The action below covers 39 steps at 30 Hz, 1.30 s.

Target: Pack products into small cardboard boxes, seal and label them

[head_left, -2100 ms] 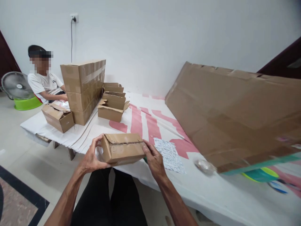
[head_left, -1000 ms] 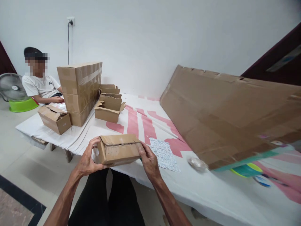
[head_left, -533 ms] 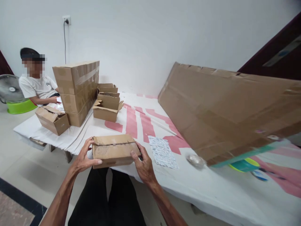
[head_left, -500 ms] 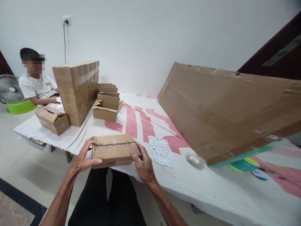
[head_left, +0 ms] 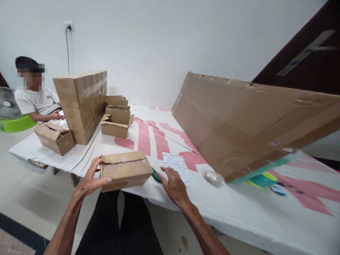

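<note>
A small closed cardboard box (head_left: pixel 126 171) sits at the table's near edge, a rough seam running along its top. My left hand (head_left: pixel 91 179) grips its left end, thumb on the near side and fingers over the far corner. Just right of the box, my right hand (head_left: pixel 174 186) is off it, with fingers apart and nothing visible in them. Between that hand and the box lies a green object (head_left: pixel 155 175), mostly hidden, its kind unclear. A sheet printed with small bluish marks (head_left: pixel 183 170) lies beyond the right hand.
Taped boxes (head_left: pixel 79 102) are stacked at the left, near open boxes (head_left: pixel 115 127) and another box (head_left: pixel 54 138). A large cardboard panel (head_left: pixel 247 124) leans at the right, behind a clear plastic-looking lump (head_left: pixel 214 177) and a green bowl (head_left: pixel 261 180). Another person (head_left: pixel 37 102) sits far left.
My right hand has let go of the box's right end and moved right, its fingers opening. The left hand keeps its hold. The whole view has shifted slightly.
</note>
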Each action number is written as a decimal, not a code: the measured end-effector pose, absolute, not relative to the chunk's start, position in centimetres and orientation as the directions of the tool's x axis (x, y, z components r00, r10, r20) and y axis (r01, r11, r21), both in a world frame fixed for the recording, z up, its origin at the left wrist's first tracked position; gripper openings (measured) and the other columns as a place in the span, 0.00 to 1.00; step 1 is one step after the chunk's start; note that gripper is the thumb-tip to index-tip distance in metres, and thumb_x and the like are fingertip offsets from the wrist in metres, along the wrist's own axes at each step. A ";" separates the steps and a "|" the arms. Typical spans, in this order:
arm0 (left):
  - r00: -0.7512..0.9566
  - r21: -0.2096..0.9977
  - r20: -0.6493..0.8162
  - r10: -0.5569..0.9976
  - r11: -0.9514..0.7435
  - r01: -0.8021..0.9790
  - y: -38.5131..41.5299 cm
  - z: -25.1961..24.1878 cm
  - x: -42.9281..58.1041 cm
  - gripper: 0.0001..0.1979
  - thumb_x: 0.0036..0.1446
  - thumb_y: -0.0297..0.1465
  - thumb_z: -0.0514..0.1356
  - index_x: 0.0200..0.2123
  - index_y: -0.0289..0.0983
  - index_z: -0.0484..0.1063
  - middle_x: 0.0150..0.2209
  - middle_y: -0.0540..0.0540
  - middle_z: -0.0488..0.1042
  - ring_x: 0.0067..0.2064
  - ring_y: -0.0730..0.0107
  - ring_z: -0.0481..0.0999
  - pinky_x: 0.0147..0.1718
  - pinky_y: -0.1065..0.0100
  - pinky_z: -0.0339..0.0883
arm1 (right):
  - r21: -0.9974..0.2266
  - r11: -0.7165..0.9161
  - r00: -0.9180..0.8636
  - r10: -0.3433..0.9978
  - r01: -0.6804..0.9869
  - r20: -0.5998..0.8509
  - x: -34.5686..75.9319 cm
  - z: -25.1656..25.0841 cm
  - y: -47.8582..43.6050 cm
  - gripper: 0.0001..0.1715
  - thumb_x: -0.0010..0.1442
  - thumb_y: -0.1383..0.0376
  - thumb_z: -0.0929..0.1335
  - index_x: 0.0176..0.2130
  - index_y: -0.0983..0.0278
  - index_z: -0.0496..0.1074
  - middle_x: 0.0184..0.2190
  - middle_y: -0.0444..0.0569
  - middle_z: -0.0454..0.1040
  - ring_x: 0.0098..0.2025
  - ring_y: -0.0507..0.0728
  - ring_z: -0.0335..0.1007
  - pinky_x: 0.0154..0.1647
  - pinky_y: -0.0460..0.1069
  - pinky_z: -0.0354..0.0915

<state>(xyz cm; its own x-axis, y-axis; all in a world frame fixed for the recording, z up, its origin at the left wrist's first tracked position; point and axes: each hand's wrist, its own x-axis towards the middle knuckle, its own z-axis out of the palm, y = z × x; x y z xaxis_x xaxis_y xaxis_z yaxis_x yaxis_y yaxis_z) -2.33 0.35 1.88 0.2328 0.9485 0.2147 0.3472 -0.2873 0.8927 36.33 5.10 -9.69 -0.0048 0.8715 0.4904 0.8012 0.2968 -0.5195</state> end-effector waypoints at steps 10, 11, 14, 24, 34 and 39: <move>0.246 0.902 0.211 0.946 -0.285 0.323 1.9 1.8 -4.3 0.29 0.55 0.45 0.70 0.58 0.45 0.70 0.64 0.40 0.65 0.65 0.46 0.68 0.60 0.52 0.68 | -0.118 0.199 -0.134 0.901 0.973 0.412 36.9 -14.0 6.1 0.18 0.67 0.63 0.66 0.55 0.63 0.74 0.49 0.59 0.77 0.53 0.67 0.72 0.52 0.58 0.67; 0.249 0.908 0.205 0.947 -0.279 0.314 2.0 1.7 -4.5 0.29 0.55 0.44 0.70 0.58 0.45 0.70 0.64 0.40 0.65 0.65 0.46 0.69 0.60 0.52 0.68 | -0.102 0.222 -0.161 0.896 0.970 0.415 36.6 -13.8 6.2 0.18 0.67 0.63 0.66 0.55 0.63 0.73 0.47 0.59 0.77 0.51 0.67 0.72 0.50 0.57 0.67; 0.241 0.910 0.193 0.951 -0.266 0.318 2.0 1.5 -4.5 0.30 0.54 0.44 0.70 0.59 0.46 0.69 0.65 0.41 0.65 0.65 0.47 0.68 0.61 0.51 0.67 | -0.114 0.280 -0.206 0.877 0.953 0.434 36.0 -13.0 6.3 0.15 0.69 0.64 0.63 0.51 0.64 0.73 0.41 0.57 0.77 0.46 0.65 0.72 0.47 0.56 0.67; 0.210 0.877 0.199 0.957 -0.269 0.397 1.5 2.2 -4.2 0.31 0.53 0.45 0.69 0.59 0.46 0.70 0.63 0.40 0.68 0.64 0.45 0.69 0.59 0.48 0.69 | -0.689 0.200 0.230 0.847 0.696 0.478 35.2 -6.9 6.6 0.29 0.69 0.42 0.59 0.36 0.60 0.72 0.29 0.52 0.77 0.31 0.62 0.71 0.32 0.54 0.66; 0.218 0.890 0.198 0.956 -0.268 0.369 1.2 2.1 -3.9 0.32 0.53 0.45 0.70 0.59 0.46 0.68 0.63 0.41 0.67 0.65 0.46 0.68 0.60 0.49 0.68 | -0.829 0.443 -0.101 0.894 0.340 0.436 29.1 6.4 3.4 0.21 0.69 0.48 0.66 0.42 0.60 0.78 0.30 0.45 0.76 0.29 0.55 0.67 0.30 0.49 0.65; 0.215 0.889 0.194 0.957 -0.264 0.375 1.0 1.9 -3.9 0.34 0.54 0.46 0.70 0.62 0.47 0.67 0.63 0.41 0.65 0.65 0.46 0.67 0.61 0.49 0.67 | -0.746 0.557 -0.313 0.828 0.365 0.465 26.4 8.4 3.3 0.17 0.71 0.52 0.65 0.40 0.60 0.77 0.35 0.46 0.79 0.37 0.57 0.74 0.40 0.50 0.70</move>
